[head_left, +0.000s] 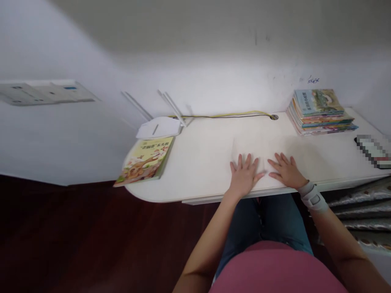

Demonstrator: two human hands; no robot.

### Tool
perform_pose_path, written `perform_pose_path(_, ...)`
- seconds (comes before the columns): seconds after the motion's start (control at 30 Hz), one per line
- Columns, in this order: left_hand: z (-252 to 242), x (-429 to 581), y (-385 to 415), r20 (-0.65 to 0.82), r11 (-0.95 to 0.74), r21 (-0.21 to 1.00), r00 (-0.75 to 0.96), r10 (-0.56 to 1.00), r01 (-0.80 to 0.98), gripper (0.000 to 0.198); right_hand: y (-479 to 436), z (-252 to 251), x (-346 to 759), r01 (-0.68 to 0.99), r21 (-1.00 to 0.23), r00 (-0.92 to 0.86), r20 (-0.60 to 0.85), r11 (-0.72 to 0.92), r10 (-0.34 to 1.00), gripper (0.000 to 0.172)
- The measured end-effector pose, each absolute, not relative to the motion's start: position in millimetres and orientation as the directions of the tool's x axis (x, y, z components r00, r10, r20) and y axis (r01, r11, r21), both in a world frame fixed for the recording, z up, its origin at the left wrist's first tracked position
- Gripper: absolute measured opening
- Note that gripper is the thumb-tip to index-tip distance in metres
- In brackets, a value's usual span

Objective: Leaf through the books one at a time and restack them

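Observation:
Both hands lie palm down near the front edge of a white desk (pixel 201 162). My left hand (pixel 244 176) has its fingers spread on a pale, flat, paper-like sheet (pixel 249 147), whose outline is faint against the desk. To its right, my right hand (pixel 287 171) also rests flat with fingers apart, a grey band around the wrist. A small gap separates the two hands. Neither is closed around anything.
A yellow picture book (pixel 148 158) and a white router (pixel 159 127) with antennas are at the left end. Cables run along the wall to a round hole (pixel 274 117). A book stack (pixel 320 114) stands back right, a dark-edged, blurred-out object (pixel 371 152) at far right.

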State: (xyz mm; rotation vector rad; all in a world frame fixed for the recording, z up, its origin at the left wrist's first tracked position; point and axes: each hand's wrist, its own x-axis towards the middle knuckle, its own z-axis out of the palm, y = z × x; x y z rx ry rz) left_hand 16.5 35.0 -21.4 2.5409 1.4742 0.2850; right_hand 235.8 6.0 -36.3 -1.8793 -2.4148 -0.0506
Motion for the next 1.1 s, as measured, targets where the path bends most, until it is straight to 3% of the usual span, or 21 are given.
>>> perform_pose_path(0.07, -25.5, 17.5, 35.4, -0.057, -0.430, 0.212, 0.450, 0.891, 0.878, 0.069, 12.9, -37.8, 237.2, 0.963, -0.038, -0.265, 0.066, 0.267, 0.962, 0.056)
perform_pose_path(0.13, -28.2, 13.1, 34.2, -0.090, -0.388, 0.182, 0.408, 0.909, 0.904, 0.073, 19.4, -39.2, 238.5, 0.957, -0.058, -0.282, 0.060, 0.285, 0.958, 0.055)
perform_pose_path(0.47, -26.4, -11.1, 26.5, -0.076, -0.330, 0.155, 0.345, 0.936, 0.931, 0.070, 27.9, -41.9, 217.7, 0.940, -0.100, -0.321, 0.078, 0.327, 0.944, 0.054)
perform_pose_path(0.6, -16.2, -26.2, 39.8, -0.055, -0.338, 0.172, 0.352, 0.935, 0.925, 0.067, 22.6, -46.3, 223.4, 0.929, -0.161, -0.297, 0.209, 0.332, 0.932, 0.052)
perform_pose_path(0.7, -2.3, -70.0, 68.7, 0.066, -0.210, 0.128, 0.203, 0.977, 0.969, 0.062, 15.8, -49.6, 238.8, 0.937, -0.164, -0.233, 0.360, 0.307, 0.903, 0.050)
perform_pose_path(0.77, 3.8, -116.2, 91.5, 0.156, -0.010, 0.119, -0.009, 0.988, 0.993, 0.062, 10.8, -52.4, 251.0, 0.954, -0.136, -0.192, 0.408, 0.268, 0.893, 0.049)
perform_pose_path(0.9, -2.8, -216.3, 120.7, 0.041, 0.266, 0.150, -0.274, 0.961, 0.952, 0.076, 3.4, -61.2, 267.3, 0.977, -0.074, -0.155, 0.413, 0.202, 0.897, 0.047)
perform_pose_path(1.0, -15.2, -267.7, 123.7, -0.026, 0.335, 0.202, -0.337, 0.941, 0.920, 0.072, 1.2, -68.8, 268.8, 0.977, -0.019, -0.190, 0.385, 0.214, 0.903, 0.045)
perform_pose_path(1.1, -20.7, -291.5, 121.6, 0.035, 0.359, 0.219, -0.375, 0.926, 0.907, 0.064, 1.1, -73.5, 267.7, 0.971, 0.012, -0.227, 0.372, 0.239, 0.900, 0.045)
